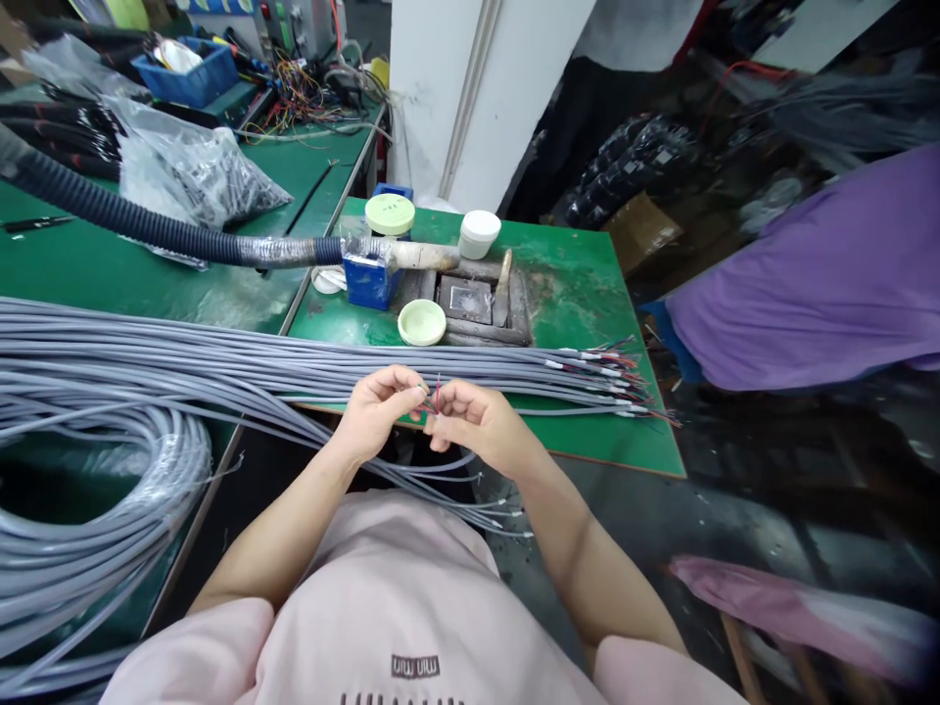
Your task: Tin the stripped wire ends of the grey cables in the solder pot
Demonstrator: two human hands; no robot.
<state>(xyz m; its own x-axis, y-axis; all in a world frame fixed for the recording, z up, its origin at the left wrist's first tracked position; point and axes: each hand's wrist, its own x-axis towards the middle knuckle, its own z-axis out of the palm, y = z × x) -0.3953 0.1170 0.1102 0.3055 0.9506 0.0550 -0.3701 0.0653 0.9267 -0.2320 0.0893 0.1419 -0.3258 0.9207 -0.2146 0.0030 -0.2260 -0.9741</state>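
Note:
Thin wires [439, 394], one of them red, stand up between my two hands at the end of a grey cable. My left hand [386, 406] is closed, with thumb and forefinger pinching the wires. My right hand [474, 421] is closed from the other side, its fingertips pinched on the wire ends too. Behind both hands runs a thick bundle of grey cables [308, 364]; its stripped ends [613, 377] show red, black and white wires at the right. A few more cable ends [506, 514] hang below the table edge, near my right forearm.
A solder pot [466, 300] sits beyond the bundle, with a brush-like tool [503, 294] on it. Around it are a pale green dish [421, 322], a white jar [480, 233] and a blue box [368, 280]. A black hose [220, 243] reaches in from the left. Coiled cable [168, 480] lies at left.

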